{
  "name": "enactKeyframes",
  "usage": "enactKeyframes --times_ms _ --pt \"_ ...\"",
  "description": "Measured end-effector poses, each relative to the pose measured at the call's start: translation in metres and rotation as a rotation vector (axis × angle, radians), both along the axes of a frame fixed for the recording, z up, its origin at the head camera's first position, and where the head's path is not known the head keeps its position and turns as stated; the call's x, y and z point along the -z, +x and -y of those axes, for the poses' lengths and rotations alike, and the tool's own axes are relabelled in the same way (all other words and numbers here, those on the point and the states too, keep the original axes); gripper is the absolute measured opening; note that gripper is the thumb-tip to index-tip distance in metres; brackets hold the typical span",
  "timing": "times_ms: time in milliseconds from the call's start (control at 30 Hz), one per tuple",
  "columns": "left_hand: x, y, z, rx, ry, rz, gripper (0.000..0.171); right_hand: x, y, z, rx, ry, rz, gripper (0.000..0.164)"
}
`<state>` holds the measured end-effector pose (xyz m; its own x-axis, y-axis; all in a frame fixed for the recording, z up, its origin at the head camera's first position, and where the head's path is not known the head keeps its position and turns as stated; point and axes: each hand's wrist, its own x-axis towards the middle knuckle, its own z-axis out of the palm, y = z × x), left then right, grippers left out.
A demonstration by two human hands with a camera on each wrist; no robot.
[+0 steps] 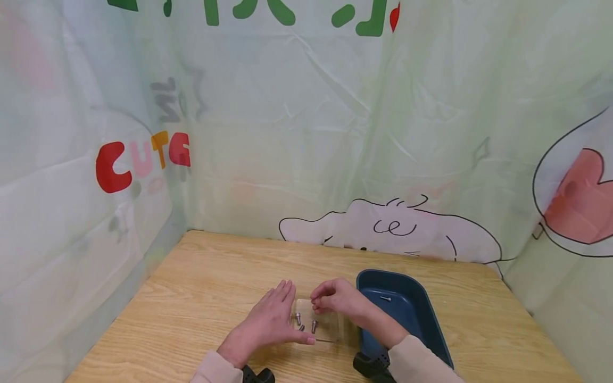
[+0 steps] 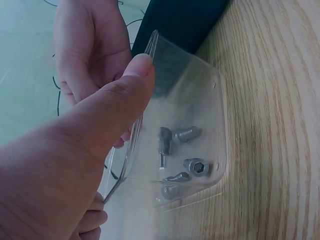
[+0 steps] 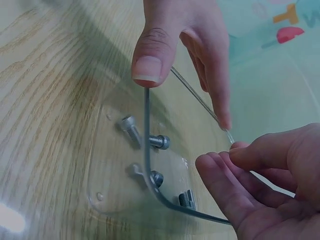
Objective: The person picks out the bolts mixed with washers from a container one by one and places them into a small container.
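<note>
My left hand [image 1: 270,322] holds a clear plastic box [image 2: 192,95] at its left side. Its thumb lies on the near rim, and the fingers stretch along the left wall. Several silver socket-head bolts [image 3: 159,142] lie loose on the box's floor, among them one bolt [image 1: 314,326] near the middle. Over the box's far side is my right hand [image 1: 337,298], fingers bent and thumb against the fingertips, right at the rim in the right wrist view. I cannot tell whether something small is between those fingertips.
A dark blue tray [image 1: 423,298] stands just right of the box, partly under my right forearm, with one small bolt [image 1: 385,299] in it. Both sit on a wooden table [image 1: 230,266]. Printed curtains [image 1: 268,149] hang behind it and at both sides.
</note>
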<state>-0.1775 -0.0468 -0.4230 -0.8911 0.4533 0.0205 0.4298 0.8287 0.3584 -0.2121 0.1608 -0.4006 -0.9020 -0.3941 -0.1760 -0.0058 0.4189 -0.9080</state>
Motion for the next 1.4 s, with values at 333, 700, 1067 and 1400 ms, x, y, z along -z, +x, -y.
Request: enactKeyframes --times_ms 333,700,1067,1400 --pt "-0.001 0.001 -0.001 0.002 -0.003 -0.008 0.128 -0.006 0.001 -0.014 0.077 -0.008 -0.021 0.021" --pt "-0.007 -0.001 -0.005 0.008 0.027 0.004 0.123 -0.014 -0.002 -0.039 0.070 -0.100 -0.034 0.023" --pt "-0.013 -0.004 -0.016 0.039 0.035 -0.001 0.124 -0.024 -0.001 -0.062 0.162 -0.099 -0.057 0.025" --pt "-0.017 -0.005 -0.030 0.085 0.043 0.005 0.125 -0.025 0.001 -0.081 0.286 -0.054 -0.062 0.023"
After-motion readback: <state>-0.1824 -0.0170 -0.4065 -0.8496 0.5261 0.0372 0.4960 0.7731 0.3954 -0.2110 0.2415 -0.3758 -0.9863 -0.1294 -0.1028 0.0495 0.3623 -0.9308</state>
